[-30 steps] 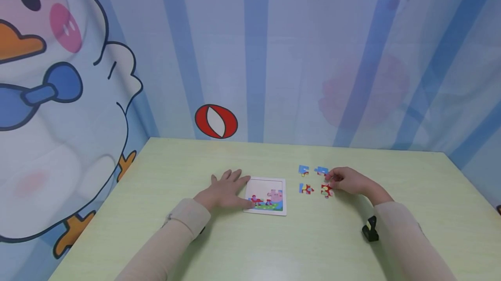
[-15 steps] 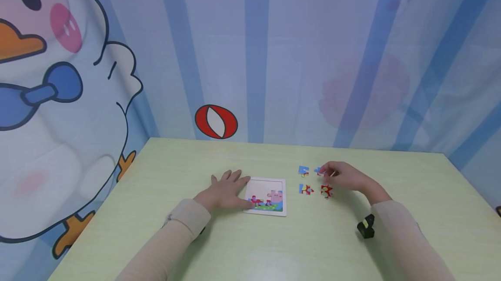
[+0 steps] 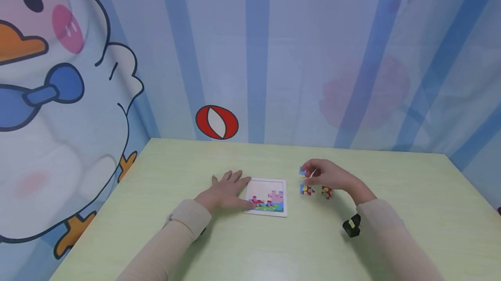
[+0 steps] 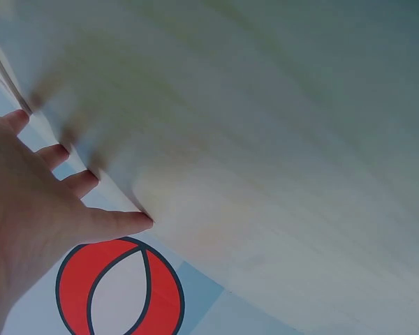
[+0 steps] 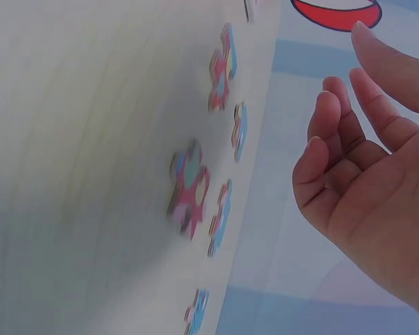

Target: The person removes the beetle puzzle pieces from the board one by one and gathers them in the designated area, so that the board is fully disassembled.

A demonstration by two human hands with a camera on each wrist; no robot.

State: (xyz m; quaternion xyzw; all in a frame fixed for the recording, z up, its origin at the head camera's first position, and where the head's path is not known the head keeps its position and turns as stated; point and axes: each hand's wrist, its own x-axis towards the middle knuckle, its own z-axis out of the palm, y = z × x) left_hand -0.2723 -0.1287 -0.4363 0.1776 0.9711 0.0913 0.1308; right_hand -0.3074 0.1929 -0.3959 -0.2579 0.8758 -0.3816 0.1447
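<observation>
A square white-framed jigsaw tray lies on the table, with picture pieces along its bottom and right, including a pink pig's head. My left hand rests against its left edge, fingers spread, thumb over the lower corner. To the right, my right hand hovers over the loose puzzle pieces with nothing in its fingers; in the right wrist view a gap parts thumb and fingertips. Below it in the head view lie a blue-red-yellow piece and a red piece. A blue piece peeks out beside the fingertips.
The pale wooden table ends at a blue striped backdrop printed with a big white duck. A black wrist device hangs under the right sleeve. Another loose piece shows low in the right wrist view.
My right hand has moved left across the loose pieces, from the right-hand ones toward the left-hand ones, and now covers the upper right piece. The left hand and tray stay still.
</observation>
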